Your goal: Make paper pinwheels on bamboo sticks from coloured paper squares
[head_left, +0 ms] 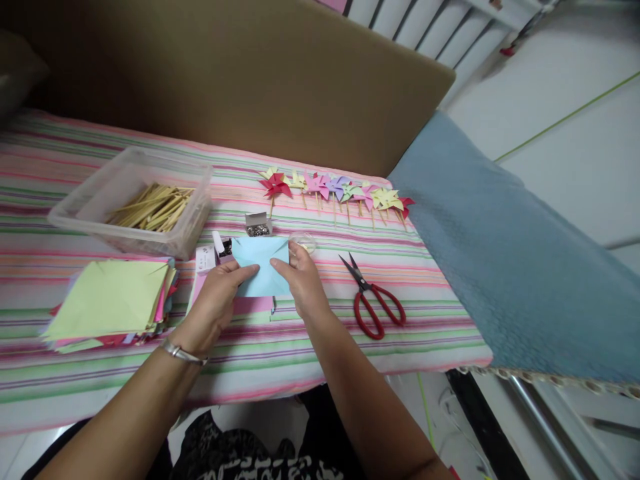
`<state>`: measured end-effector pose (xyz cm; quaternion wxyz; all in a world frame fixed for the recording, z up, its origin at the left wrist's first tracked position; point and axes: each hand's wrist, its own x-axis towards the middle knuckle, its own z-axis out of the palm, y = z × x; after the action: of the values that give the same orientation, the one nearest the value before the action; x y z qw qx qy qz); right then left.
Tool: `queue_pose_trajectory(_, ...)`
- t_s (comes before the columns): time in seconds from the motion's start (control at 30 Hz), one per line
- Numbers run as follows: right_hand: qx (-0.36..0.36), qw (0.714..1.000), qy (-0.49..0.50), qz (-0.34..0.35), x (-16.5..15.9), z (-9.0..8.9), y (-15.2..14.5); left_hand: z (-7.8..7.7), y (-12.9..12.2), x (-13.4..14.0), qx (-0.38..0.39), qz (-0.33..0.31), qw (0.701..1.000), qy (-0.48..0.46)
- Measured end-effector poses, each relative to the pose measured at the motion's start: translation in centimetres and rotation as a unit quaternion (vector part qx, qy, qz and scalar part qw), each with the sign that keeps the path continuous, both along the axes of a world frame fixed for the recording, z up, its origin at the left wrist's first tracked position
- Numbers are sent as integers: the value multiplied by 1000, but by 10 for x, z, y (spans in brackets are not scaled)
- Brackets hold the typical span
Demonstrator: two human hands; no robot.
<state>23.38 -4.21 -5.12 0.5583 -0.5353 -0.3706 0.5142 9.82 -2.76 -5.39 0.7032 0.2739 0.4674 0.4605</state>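
A light blue square of paper (263,270), with slits running in from its corners, is held up between my two hands. My left hand (220,291) pinches its left side, thumb on top. On the right side my right hand (303,273) grips it, with the thumb across the front and fingers behind. Under the blue paper lies a pink sheet (255,305), partly hidden. Just beyond stand a small open box of metal pins or fasteners (258,229) and a small white box (205,259). Red-handled scissors (370,293) lie part-open to the right of my right hand.
A stack of coloured paper (107,300) lies at the left. Behind it stands a clear plastic bin (80,223) with wooden sticks (153,207). Several paper pinwheels (337,189) line the back of the striped cloth (430,340), before a brown board (240,80).
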Motion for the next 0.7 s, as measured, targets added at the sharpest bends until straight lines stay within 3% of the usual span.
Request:
queue_pose_trajectory(0.1, 82, 979, -187, -14, 0, 4, -7, 8, 9, -11, -9, 23, 1000, 11)
queue_pose_trajectory(0.2, 218, 906, -361, 30, -1, 8, -14, 16, 17, -26, -9, 36, 999, 28)
queue_pose_trajectory(0.3, 289, 844, -444, 87, -2, 8, -17, 21, 20, -38, -4, 46, 998, 42)
queue_pose_trajectory(0.4, 306, 810, -484, 126, -5, 6, -18, 22, 21, -45, 2, 44, 998, 47)
queue_pose_trajectory(0.5, 305, 799, -501, 131, -8, 2, -17, 20, 22, -47, 9, 33, 998, 47)
queue_pose_trajectory(0.7, 298, 817, -486, 81, -9, 1, -16, 17, 21, -41, 10, 24, 998, 55)
